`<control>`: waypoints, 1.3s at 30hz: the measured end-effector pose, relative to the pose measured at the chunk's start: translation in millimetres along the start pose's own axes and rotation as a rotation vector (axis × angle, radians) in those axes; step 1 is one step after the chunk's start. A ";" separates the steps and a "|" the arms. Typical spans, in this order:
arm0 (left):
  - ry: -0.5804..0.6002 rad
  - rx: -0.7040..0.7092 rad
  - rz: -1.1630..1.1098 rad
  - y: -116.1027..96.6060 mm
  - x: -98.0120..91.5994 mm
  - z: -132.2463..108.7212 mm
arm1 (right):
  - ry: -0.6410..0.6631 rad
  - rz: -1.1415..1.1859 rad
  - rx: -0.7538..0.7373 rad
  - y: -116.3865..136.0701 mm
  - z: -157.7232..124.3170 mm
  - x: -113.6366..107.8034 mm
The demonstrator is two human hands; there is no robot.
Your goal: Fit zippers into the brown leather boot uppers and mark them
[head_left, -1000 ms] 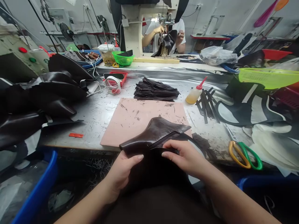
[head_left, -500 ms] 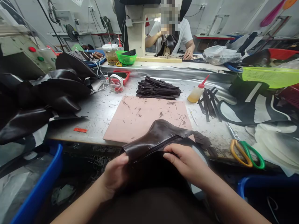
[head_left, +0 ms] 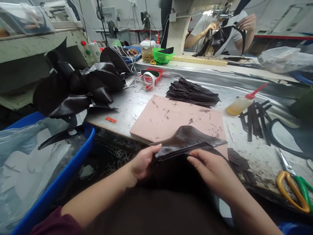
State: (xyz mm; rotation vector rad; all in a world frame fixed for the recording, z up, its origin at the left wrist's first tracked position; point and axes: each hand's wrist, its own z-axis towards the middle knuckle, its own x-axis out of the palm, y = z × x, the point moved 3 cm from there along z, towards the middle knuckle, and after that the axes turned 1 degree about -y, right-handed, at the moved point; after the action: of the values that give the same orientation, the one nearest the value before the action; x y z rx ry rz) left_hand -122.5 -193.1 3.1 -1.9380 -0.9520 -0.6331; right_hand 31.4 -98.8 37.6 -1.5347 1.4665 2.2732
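Note:
A dark brown leather piece [head_left: 186, 138], probably a shoe or boot upper, is stretched between my hands over the near edge of the pink board [head_left: 156, 117]. White tick marks run along its folded lower edge. My left hand [head_left: 144, 161] pinches its left end, thumb on top and the other fingers underneath. Along the lower edge, my right hand [head_left: 207, 163] is closed on the material with thumb and forefinger. Black material hangs below into my lap, its outline lost in shadow.
Beyond the board lies a stack of dark strips [head_left: 192, 93]. To the right are a glue bottle [head_left: 237, 105], loose strips [head_left: 254, 119] and scissors [head_left: 290, 182]. Leather pieces [head_left: 83, 85] are heaped left, above a blue bin [head_left: 90, 138]. A co-worker's hands [head_left: 246, 23] hold leather at a sewing machine.
My view has swung left, so the table appears shifted right and more of the blue bin shows. Both hands keep hold of the leather piece. The co-worker's hand has lifted from the table.

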 end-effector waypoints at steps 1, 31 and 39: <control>0.008 0.007 -0.013 0.3 0.3 -0.2 | 0.005 0.001 0.001 0.1 -0.1 0.1; -0.047 0.058 0.026 -0.4 -1.8 -2.2 | -0.178 -0.148 -0.221 14.0 -10.7 0.9; -0.196 0.156 0.294 -3.3 -2.4 -2.3 | -0.159 -0.155 -0.230 9.2 -12.5 5.5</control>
State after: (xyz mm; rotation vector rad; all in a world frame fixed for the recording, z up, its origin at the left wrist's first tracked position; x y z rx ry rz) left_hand -126.8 -194.9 4.1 -1.9724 -0.7866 -0.1975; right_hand 32.9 -115.1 38.9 -1.4205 1.0418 2.4727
